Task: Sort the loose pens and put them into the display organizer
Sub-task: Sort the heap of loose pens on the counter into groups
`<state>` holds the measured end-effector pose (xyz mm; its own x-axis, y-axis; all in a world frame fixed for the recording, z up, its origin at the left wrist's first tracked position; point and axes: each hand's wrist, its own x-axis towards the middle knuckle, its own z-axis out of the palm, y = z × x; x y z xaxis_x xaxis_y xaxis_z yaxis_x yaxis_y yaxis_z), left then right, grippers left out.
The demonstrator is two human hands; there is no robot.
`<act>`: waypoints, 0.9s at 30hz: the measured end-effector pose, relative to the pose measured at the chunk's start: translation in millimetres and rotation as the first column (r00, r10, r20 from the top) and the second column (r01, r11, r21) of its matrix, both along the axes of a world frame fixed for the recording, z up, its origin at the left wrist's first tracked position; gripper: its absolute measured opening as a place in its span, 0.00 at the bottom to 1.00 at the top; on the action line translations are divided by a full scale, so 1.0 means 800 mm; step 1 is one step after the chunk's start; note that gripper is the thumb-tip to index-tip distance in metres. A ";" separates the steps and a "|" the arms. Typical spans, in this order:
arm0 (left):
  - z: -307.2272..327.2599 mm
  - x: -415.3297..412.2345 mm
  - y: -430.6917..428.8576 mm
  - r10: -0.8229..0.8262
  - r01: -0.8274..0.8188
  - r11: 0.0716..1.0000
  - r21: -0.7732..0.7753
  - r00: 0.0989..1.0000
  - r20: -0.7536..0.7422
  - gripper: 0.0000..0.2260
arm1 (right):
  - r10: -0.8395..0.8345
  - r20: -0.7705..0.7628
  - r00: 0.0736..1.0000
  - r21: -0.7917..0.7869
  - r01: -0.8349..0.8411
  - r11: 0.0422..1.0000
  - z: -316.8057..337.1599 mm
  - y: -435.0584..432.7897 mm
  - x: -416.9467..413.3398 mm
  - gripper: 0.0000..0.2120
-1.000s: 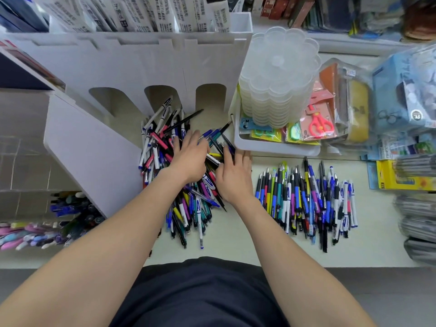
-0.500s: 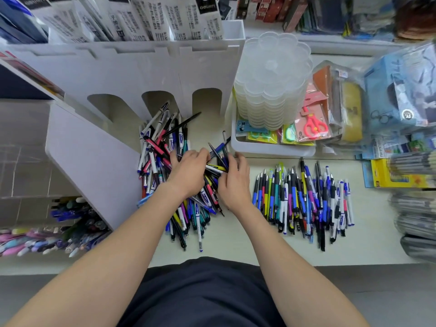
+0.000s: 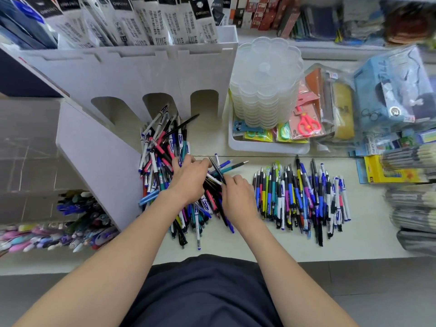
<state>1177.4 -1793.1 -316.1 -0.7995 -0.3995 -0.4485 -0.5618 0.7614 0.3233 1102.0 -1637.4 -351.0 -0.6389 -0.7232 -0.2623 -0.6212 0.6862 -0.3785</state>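
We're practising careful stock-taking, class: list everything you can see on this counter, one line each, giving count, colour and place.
Loose pen pile: many, mixed colours, counter left of centre.
Sorted pen row: many, mixed colours, right of the pile.
Display organizer: one, white, behind the pile.
Shelf pens: many, purple, blue and dark, lower left compartment.
White bin: one, white, right of the organizer.
Clear trays: one stack, translucent, in the bin.
Scissors: one packaged pair, orange-red, beside the stack.
Yellow box: one, yellow, far right.
Dark pen: one, black, over the pile's right edge.
Left hand: one, fingers curled on the pile.
Right hand: one, pinching the dark pen.
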 end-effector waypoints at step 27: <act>-0.011 0.043 0.034 0.052 -0.122 0.943 -0.311 0.973 -0.226 0.18 | 0.255 -0.018 0.967 0.046 -0.254 0.966 0.000 -0.002 -0.046 0.18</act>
<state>1211.8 -1765.6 -325.0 -0.8171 -0.5660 -0.1097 -0.5762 0.7952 0.1887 1065.0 -1639.0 -350.6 -0.4416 -0.8511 -0.2838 -0.7861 0.5195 -0.3350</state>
